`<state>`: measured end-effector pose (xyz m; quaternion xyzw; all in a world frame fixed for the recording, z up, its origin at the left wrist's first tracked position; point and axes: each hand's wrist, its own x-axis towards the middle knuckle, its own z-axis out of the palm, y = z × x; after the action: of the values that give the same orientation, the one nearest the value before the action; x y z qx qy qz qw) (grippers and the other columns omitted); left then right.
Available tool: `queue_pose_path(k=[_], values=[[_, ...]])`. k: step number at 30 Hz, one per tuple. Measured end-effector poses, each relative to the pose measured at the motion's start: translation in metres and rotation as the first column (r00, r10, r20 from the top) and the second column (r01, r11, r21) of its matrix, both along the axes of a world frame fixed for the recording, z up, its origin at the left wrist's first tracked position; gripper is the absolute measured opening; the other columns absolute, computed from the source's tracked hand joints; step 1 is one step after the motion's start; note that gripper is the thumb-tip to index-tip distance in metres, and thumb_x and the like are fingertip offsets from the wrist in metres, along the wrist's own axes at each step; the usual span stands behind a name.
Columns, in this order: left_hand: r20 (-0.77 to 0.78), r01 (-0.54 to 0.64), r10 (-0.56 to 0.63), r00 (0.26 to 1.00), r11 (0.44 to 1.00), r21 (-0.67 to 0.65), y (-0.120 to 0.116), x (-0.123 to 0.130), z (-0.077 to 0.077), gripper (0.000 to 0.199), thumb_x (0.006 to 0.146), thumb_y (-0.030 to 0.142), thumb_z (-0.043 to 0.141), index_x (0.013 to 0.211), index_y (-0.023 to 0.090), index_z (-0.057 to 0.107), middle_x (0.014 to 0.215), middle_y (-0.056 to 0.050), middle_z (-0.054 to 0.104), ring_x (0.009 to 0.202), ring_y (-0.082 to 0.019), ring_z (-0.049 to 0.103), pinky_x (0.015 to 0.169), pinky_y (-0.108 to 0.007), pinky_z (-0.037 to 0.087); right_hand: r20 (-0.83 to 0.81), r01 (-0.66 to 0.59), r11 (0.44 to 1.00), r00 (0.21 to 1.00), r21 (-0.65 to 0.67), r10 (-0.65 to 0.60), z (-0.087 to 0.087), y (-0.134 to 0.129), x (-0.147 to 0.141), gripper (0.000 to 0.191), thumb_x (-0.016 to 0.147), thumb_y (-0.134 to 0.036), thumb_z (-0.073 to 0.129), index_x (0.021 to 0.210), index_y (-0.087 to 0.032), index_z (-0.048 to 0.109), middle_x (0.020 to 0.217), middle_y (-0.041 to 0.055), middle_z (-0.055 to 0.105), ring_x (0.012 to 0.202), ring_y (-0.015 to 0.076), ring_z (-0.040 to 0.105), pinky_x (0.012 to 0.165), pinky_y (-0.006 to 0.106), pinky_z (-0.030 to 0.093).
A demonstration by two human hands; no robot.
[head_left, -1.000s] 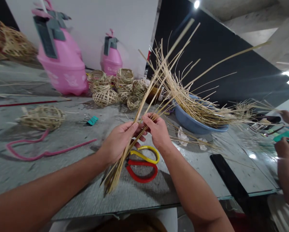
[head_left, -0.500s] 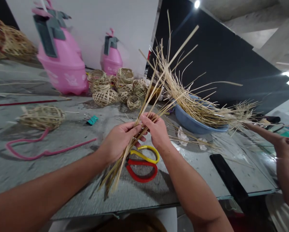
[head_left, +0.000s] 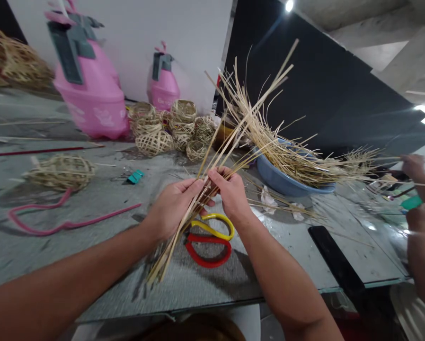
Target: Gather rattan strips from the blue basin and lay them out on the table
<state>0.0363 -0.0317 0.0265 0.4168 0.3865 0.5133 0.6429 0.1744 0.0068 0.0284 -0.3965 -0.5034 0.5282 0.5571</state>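
Between my hands, over the table, slants a loose bundle of pale bamboo strips [head_left: 179, 232], its lower ends toward the table's front and its upper ends fanning out to the upper right. My left hand [head_left: 173, 203] grips the strips, thumb on top. Close beside it, my right hand [head_left: 230, 189] pinches the same bundle, fingers partly hidden under the strips. Just below my right hand lies a pair of scissors [head_left: 212, 251] with one red and one yellow handle loop; the blades are hidden under the bundle.
A blue basin [head_left: 287, 182] heaped with strips stands at the right. Small woven baskets [head_left: 155, 142] and pink spray bottles [head_left: 95, 104] are behind. A woven piece [head_left: 61, 171], pink pipe cleaner [head_left: 70, 222] and teal clip [head_left: 135, 176] lie left; a black phone [head_left: 335, 260] right, near another person's hands [head_left: 421, 218].
My hands stay almost in place, while the strips have shifted within them and the upper ends have swung right. At the far right, the other person's hands have moved, and a second hand shows.
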Motion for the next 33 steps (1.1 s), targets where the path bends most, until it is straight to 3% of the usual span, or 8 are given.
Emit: queue_pose_path(k=[3,7,11,15,19,26,29,33], values=[[0.006,-0.010,0.010,1.000,1.000,0.001,0.0008,0.0001,-0.0006,0.015,0.091,0.032,0.077,0.091,0.018,0.075,0.094,-0.010,0.079,0.065,-0.019,0.073,0.050,-0.025,0.057,-0.021,0.023,1.000,1.000,0.000,-0.023,-0.0009,0.0010,-0.0005,0.038,0.070,-0.050,0.089,0.079,-0.021,0.066,0.063,-0.0055,0.065,0.055,0.0104,0.055,0.054,0.023,0.045],[0.022,0.004,-0.005,1.000,1.000,0.008,0.0020,0.0005,-0.0009,0.017,0.087,0.032,0.080,0.090,0.017,0.074,0.088,-0.008,0.077,0.064,-0.019,0.073,0.049,-0.024,0.056,-0.026,0.001,1.000,1.000,-0.019,-0.001,0.0018,-0.0007,-0.0013,0.038,0.070,-0.048,0.088,0.091,-0.021,0.071,0.062,-0.0069,0.063,0.052,0.0093,0.051,0.050,0.023,0.039],[0.011,0.031,-0.031,0.999,0.999,0.023,0.0024,0.0004,-0.0033,0.022,0.085,0.036,0.083,0.088,0.017,0.074,0.084,-0.007,0.076,0.064,-0.018,0.071,0.049,-0.023,0.055,-0.013,-0.031,0.999,0.999,-0.026,0.030,0.0042,-0.0031,-0.0018,0.039,0.070,-0.051,0.087,0.084,-0.020,0.068,0.058,-0.0082,0.056,0.048,0.0075,0.044,0.045,0.022,0.034],[-0.014,0.023,-0.022,1.000,0.998,0.065,0.0009,-0.0006,-0.0062,0.023,0.093,0.040,0.075,0.090,0.018,0.074,0.084,-0.009,0.076,0.066,-0.021,0.073,0.052,-0.027,0.059,-0.017,-0.025,1.000,1.000,-0.019,0.025,0.0026,-0.0041,-0.0026,0.040,0.071,-0.053,0.086,0.080,-0.022,0.062,0.056,-0.0093,0.052,0.046,0.0073,0.040,0.042,0.022,0.030],[-0.025,0.016,-0.013,1.000,0.996,0.088,-0.0007,-0.0018,-0.0049,0.023,0.099,0.040,0.068,0.092,0.020,0.075,0.087,-0.009,0.077,0.066,-0.022,0.073,0.053,-0.029,0.060,-0.019,0.009,1.000,1.000,-0.004,-0.009,-0.0006,-0.0037,-0.0029,0.040,0.074,-0.053,0.085,0.081,-0.022,0.061,0.060,-0.0083,0.055,0.049,0.0075,0.044,0.045,0.021,0.034],[-0.040,0.027,-0.024,0.999,0.997,0.072,0.0015,-0.0031,-0.0056,0.014,0.094,0.033,0.073,0.094,0.020,0.077,0.094,-0.009,0.079,0.064,-0.019,0.072,0.052,-0.027,0.060,-0.035,0.034,0.999,0.999,0.016,-0.034,0.0021,-0.0033,-0.0037,0.034,0.073,-0.044,0.083,0.089,-0.022,0.063,0.067,-0.0072,0.062,0.055,0.0092,0.053,0.048,0.020,0.041],[-0.036,0.042,-0.040,0.999,0.998,0.049,0.0025,-0.0035,-0.0081,0.016,0.093,0.034,0.074,0.096,0.019,0.077,0.091,-0.008,0.079,0.062,-0.017,0.071,0.052,-0.025,0.059,-0.053,-0.005,1.000,0.999,-0.012,0.005,0.0054,-0.0050,-0.0041,0.037,0.071,-0.042,0.084,0.097,-0.022,0.066,0.064,-0.0084,0.060,0.049,0.0084,0.048,0.042,0.020,0.037],[-0.055,0.063,-0.060,0.997,0.997,0.043,0.0026,-0.0027,-0.0087,0.017,0.092,0.035,0.076,0.094,0.018,0.077,0.089,-0.008,0.078,0.063,-0.017,0.071,0.053,-0.025,0.060,-0.072,-0.090,0.995,0.994,-0.037,0.087,0.0058,-0.0064,-0.0037,0.040,0.072,-0.050,0.085,0.089,-0.022,0.063,0.056,-0.0102,0.053,0.042,0.0071,0.039,0.037,0.021,0.032]])
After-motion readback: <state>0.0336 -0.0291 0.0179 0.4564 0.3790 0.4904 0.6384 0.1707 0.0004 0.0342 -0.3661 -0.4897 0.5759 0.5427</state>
